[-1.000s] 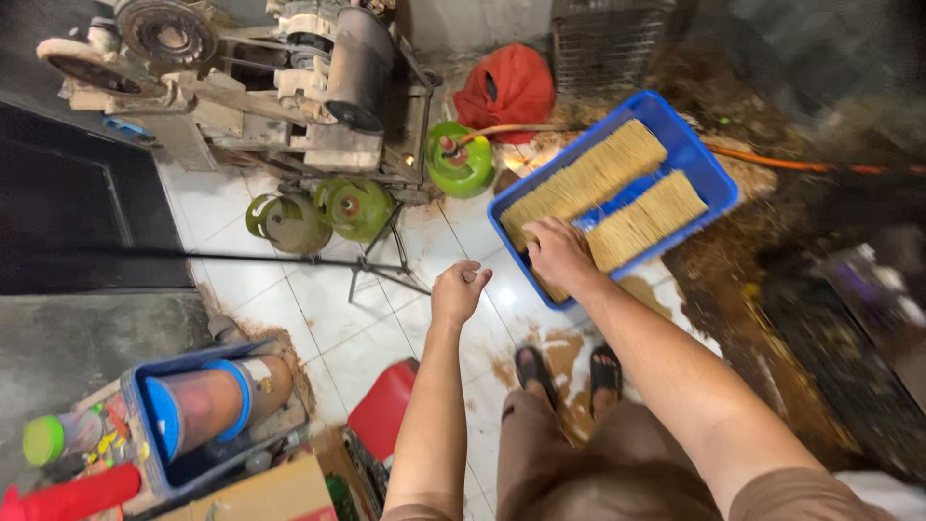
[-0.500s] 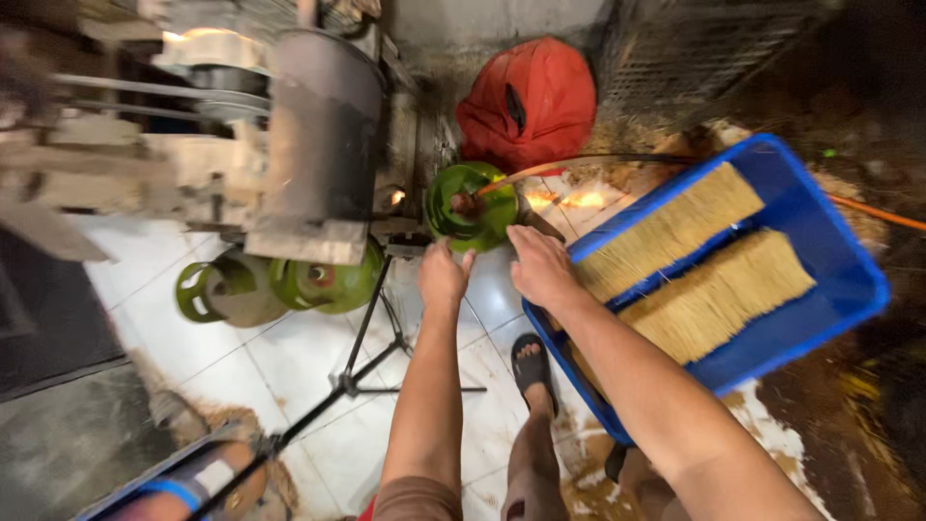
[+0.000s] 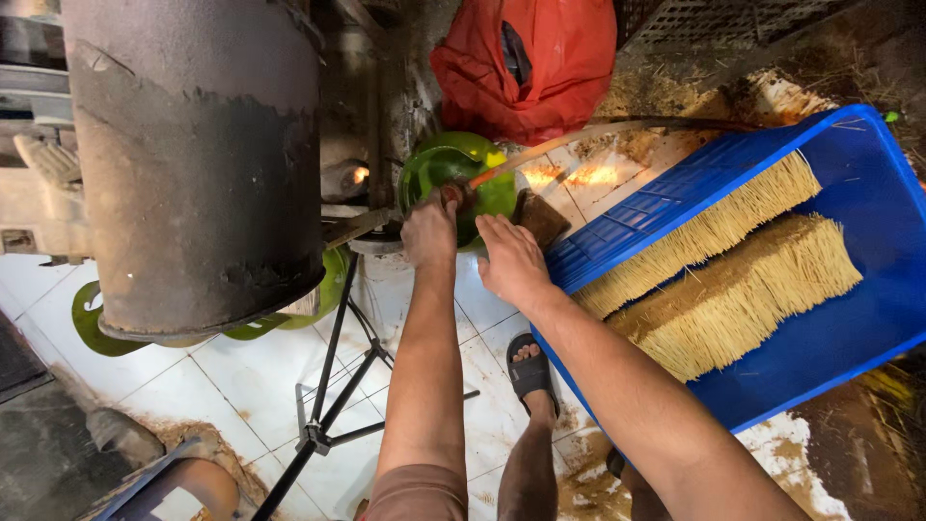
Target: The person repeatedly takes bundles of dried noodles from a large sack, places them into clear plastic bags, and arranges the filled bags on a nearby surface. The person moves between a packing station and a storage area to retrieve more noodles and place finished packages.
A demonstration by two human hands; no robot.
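The green gas cylinder (image 3: 461, 178) stands upright on the tiled floor (image 3: 231, 386), straight ahead of both hands, w/ its valve top just past the knuckles. Left hand (image 3: 431, 228) is nearer, fingers clenched on the valve/regulator where the hose (image 3: 617, 127) joins; right hand (image 3: 511, 260) lies flat, fingers released, beside the cylinder & by the blue crate (image 3: 868, 318) corner

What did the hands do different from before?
The left hand reached forward from mid-air and now grips the fitting on top of the green gas cylinder. The right hand left the blue crate and moved beside the cylinder. The straw-coloured bundles stayed in the crate.
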